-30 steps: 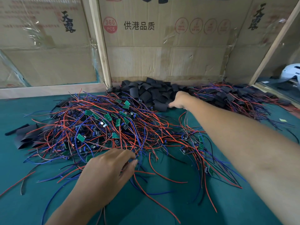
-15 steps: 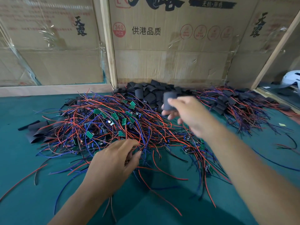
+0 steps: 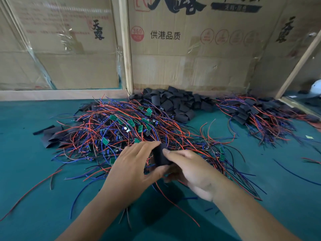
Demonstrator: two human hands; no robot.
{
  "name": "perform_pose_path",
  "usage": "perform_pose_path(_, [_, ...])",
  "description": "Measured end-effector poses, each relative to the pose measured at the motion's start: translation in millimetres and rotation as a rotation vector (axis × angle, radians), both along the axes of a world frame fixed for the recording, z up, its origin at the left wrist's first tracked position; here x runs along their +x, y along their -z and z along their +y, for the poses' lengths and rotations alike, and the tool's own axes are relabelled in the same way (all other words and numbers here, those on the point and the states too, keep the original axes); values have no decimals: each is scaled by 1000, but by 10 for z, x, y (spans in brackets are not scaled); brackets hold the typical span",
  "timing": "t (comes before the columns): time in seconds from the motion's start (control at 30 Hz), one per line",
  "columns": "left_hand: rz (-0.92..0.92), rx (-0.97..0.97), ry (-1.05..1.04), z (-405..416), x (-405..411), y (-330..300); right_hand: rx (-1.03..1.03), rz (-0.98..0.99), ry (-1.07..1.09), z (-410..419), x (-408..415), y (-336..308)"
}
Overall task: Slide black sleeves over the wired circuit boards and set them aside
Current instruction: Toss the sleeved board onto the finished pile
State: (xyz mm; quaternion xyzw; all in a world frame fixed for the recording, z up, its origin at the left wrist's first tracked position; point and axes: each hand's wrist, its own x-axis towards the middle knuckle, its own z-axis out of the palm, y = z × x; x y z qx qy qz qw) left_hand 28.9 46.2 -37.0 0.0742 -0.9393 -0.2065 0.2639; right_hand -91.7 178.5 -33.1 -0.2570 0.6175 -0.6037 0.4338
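Nearest, at the six o'clock side of the green desk [image 3: 34,197], the left hand [image 3: 129,168] and right hand [image 3: 192,173] meet over one black sleeve [image 3: 160,156]. The right thumb and fingers pinch the sleeve; the left fingers curl against its other side, though whether they also hold a board is hidden. Likely the sleeve is light, soft and easily flattened, so it is best pinched by its edges to keep the mouth open. Beyond, toward eleven o'clock, lies the tangle of wired circuit boards [image 3: 125,129]; the thin leads would snag, so grip a board by its rim. Farther, at twelve, sits the heap of loose sleeves [image 3: 175,103]; at two, the sleeved boards [image 3: 251,113].
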Motion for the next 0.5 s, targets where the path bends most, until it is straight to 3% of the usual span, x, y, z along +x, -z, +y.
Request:
perform_pose_path(0.1, [-4,100,8,-22,26,13,-85,-259,-136,35,-50,-31])
perform_pose_path(0.2, [5,107,21,-36,37,20,-118,-383,-198,31,-68,-9])
perform_pose_path(0.5, [-34,90,56,-255,45,6,-187,-237,-159,43,-150,33])
